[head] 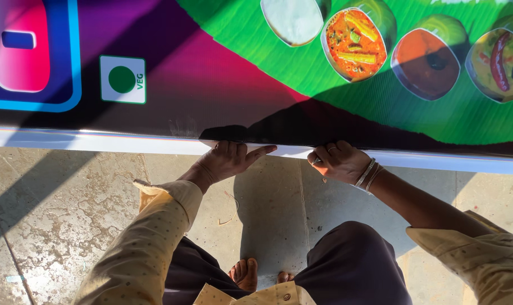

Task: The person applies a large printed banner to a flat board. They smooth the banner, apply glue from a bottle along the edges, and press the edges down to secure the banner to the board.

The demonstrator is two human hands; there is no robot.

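Both hands are at the near white edge of a big printed banner (211, 85) laid flat on the stone floor (70, 197): the left hand (228, 161) curls its fingers over the edge with the forefinger stretched along it, and the right hand (338, 162) is closed tight on the same edge, seemingly to pin or lift it. I count two hands, one banner, four printed food bowls on a green leaf, and two bare feet (246, 274) below.

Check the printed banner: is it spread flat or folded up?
Spread flat: the printed banner lies open across the floor, both hands, left hand and right hand, on its white edge.
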